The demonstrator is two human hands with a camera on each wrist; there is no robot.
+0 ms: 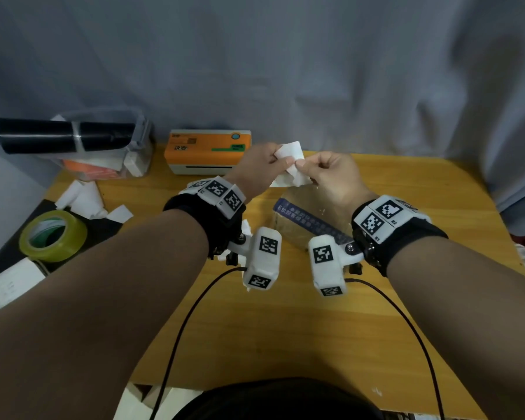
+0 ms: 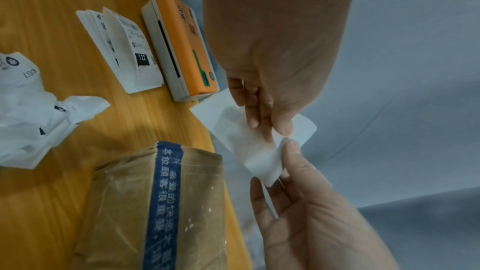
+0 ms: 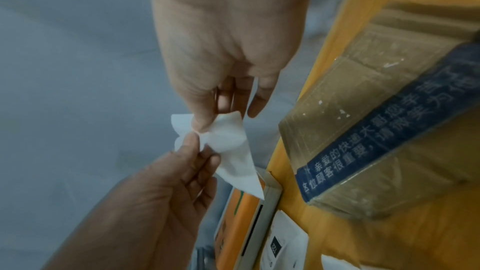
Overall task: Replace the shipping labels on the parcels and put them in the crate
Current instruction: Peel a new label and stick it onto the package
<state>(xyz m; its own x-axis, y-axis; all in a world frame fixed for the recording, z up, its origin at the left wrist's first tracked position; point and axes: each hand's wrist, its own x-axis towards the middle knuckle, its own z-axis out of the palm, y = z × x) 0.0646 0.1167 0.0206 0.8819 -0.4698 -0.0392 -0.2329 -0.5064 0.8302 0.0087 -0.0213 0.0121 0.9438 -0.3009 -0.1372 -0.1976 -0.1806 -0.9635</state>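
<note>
Above the worktop (image 1: 391,189), both hands met over a white label (image 1: 290,153) held in the air. The left hand (image 1: 256,169) pinched one edge between thumb and fingertips, the other fingers loosely curled. The right hand (image 1: 328,174) pinched the facing corner the same way, so the sheet bent and crumpled between them; they appeared to be peeling the label from its backing, though the layers could not be told apart. Just below the hands lay a brown parcel (image 2: 161,202) crossed by blue printed tape, flat on the worktop, its visible faces bare of any label. Beyond it stood the orange label printer (image 1: 208,151), with printed labels (image 2: 124,52) just beside it and crumpled used paper (image 2: 33,110) lying apart to the left. A roll of tape (image 1: 53,236) sat at the left edge. Judging by this, the old label was already off this parcel, the fresh one was not yet stuck on, and the move to the crate remained; no crate could be made out for certain.
</note>
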